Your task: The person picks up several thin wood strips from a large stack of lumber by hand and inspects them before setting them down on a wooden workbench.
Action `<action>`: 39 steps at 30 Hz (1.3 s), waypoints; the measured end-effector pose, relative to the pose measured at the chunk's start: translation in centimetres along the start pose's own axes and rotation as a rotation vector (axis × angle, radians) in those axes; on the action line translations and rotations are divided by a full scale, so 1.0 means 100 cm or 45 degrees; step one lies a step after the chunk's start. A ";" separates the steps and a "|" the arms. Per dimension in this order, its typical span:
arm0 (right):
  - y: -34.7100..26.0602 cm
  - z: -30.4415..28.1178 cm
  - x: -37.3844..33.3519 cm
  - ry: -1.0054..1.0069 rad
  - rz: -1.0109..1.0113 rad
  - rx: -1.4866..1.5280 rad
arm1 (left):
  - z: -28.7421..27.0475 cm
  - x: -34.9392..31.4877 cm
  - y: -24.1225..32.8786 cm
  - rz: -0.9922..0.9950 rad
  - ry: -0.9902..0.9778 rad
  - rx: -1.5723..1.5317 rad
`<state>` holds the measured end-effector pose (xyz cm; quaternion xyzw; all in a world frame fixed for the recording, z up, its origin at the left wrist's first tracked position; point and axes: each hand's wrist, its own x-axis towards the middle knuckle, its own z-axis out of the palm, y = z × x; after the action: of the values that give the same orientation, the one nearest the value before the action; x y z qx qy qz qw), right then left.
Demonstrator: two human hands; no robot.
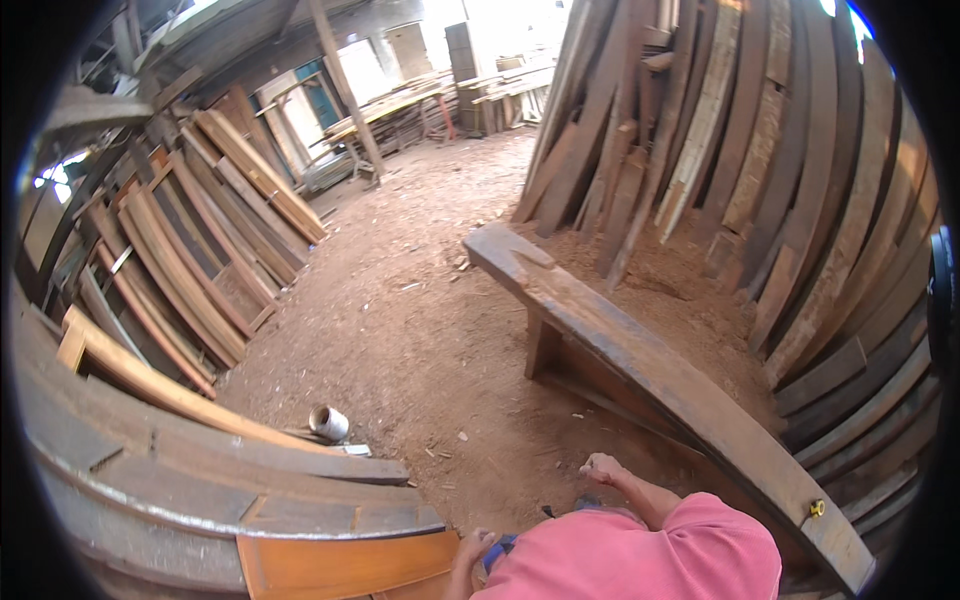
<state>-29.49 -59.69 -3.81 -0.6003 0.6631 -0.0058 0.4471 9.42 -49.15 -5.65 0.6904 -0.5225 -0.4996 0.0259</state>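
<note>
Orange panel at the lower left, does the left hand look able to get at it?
Probably yes: the left hand is right beside the orange panel, with nothing visible between them.

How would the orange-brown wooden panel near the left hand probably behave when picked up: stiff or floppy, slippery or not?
The orange-brown wooden panel is probably stiff, as it looks like flat wood. Its smooth-looking face might be slightly slippery. It could be awkward for the left hand alone, because it extends well beyond that hand.
</note>
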 end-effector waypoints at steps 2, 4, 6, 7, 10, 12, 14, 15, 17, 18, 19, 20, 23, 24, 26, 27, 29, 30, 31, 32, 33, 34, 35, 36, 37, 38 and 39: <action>0.040 -0.022 0.006 0.316 0.004 -0.005 | 0.020 0.041 0.043 0.102 -0.024 -0.102; 0.067 -0.037 0.006 0.361 0.128 0.092 | 0.027 0.074 0.084 0.260 -0.174 0.135; 0.058 -0.068 -0.016 0.296 0.273 0.483 | 0.024 0.091 0.119 0.304 -0.188 0.132; 0.074 -0.077 -0.018 0.330 0.298 0.516 | 0.025 0.100 0.136 0.358 -0.233 0.133; 0.104 -0.076 -0.037 0.433 0.477 0.703 | 0.035 0.147 0.134 0.369 -0.352 0.003; 0.150 -0.051 -0.042 0.581 0.465 0.581 | 0.046 0.164 0.144 0.291 -0.479 0.003; 0.157 -0.036 -0.050 0.345 0.379 0.010 | 0.027 0.162 0.139 0.258 -0.479 0.254; 0.166 -0.020 -0.055 0.299 0.429 -0.096 | 0.020 0.164 0.141 0.260 -0.595 0.386; 0.137 -0.017 -0.081 0.638 0.797 0.644 | 0.000 0.183 0.124 0.138 -0.745 0.411; 0.140 -0.016 -0.099 0.680 0.869 0.686 | -0.002 0.203 0.114 0.026 -0.836 0.355; 0.141 -0.009 -0.113 0.806 0.914 0.752 | -0.002 0.218 0.110 0.040 -0.889 0.414; 0.141 0.004 -0.126 0.921 0.953 0.814 | -0.003 0.230 0.104 -0.030 -0.823 0.387; 0.150 0.018 -0.148 1.311 1.134 0.864 | -0.005 0.279 0.111 -0.118 -0.733 0.347; 0.157 0.013 -0.151 1.427 1.195 0.873 | -0.006 0.293 0.120 -0.129 -0.692 0.294; 0.179 0.013 -0.165 1.516 1.269 0.911 | 0.001 0.296 0.165 -0.056 -0.647 0.305; 0.192 0.009 -0.174 1.596 1.315 0.924 | 0.009 0.297 0.186 0.013 -0.590 0.279; 0.226 0.002 -0.197 1.639 1.407 0.803 | 0.023 0.304 0.219 0.099 -0.576 0.233; 0.243 -0.004 -0.204 1.671 1.489 0.670 | 0.032 0.306 0.232 0.177 -0.558 0.175; 0.256 -0.011 -0.215 1.686 1.497 0.682 | 0.042 0.303 0.243 0.193 -0.563 0.188; 0.263 -0.022 -0.238 1.654 1.620 0.759 | 0.055 0.297 0.252 0.242 -0.538 0.234; 0.275 -0.038 -0.263 1.635 1.748 0.826 | 0.078 0.297 0.266 0.303 -0.528 0.271; 0.287 -0.079 -0.266 1.687 1.675 0.804 | 0.073 0.335 0.233 0.453 -0.415 0.303; 0.310 -0.070 -0.297 1.608 1.834 0.836 | 0.096 0.310 0.241 0.749 -0.676 0.297; 0.327 -0.080 -0.317 1.522 1.914 0.881 | 0.119 0.297 0.254 0.622 -0.701 0.304; 0.349 -0.090 -0.335 1.532 1.907 0.852 | 0.148 0.287 0.263 0.374 -0.703 0.271; 0.371 -0.095 -0.354 1.568 1.939 0.873 | 0.175 0.273 0.270 0.204 -0.720 0.252; 0.391 -0.097 -0.372 1.585 1.959 0.828 | 0.202 0.257 0.280 0.111 -0.750 0.257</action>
<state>-70.74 -24.06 2.55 0.2431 0.9466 -0.2061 0.0491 -25.68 -71.20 -17.13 0.4918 -0.5837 -0.6223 -0.1737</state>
